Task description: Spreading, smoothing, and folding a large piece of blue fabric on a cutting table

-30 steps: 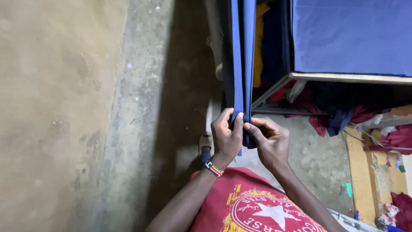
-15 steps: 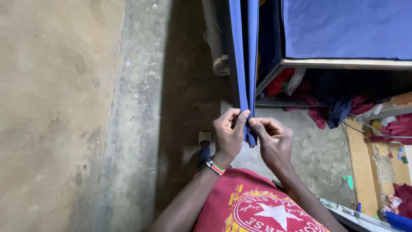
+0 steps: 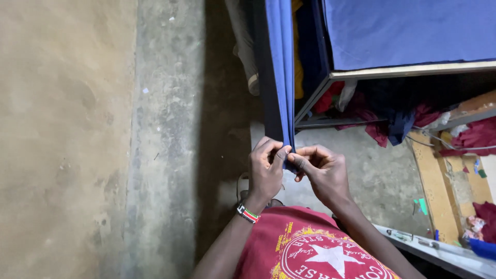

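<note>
Change: both hands sit a little lower on the cloth than a moment ago, and the view has tilted so less of the table shows.
Left hand: the left hand (image 3: 266,173) pinches the lower end of the blue cloth (image 3: 281,77), fingers curled closed on its edge, thumb against the fold.
Right hand: the right hand (image 3: 321,173) meets it from the other side, fingertips closed on the same edge, touching the left hand's.
Cloth position: it hangs straight down from above, beside the corner of the table (image 3: 408,70), and ends in the two hands above the concrete floor (image 3: 170,129).
Cloth look: plain blue, narrow, folded lengthwise into a long strip, smooth and taut.
Progress: the strip looks already folded along its length; the bottom edge is being matched up, and anything past that is not yet done.
Nearby: red scraps (image 3: 478,137) lie under the table.
</note>
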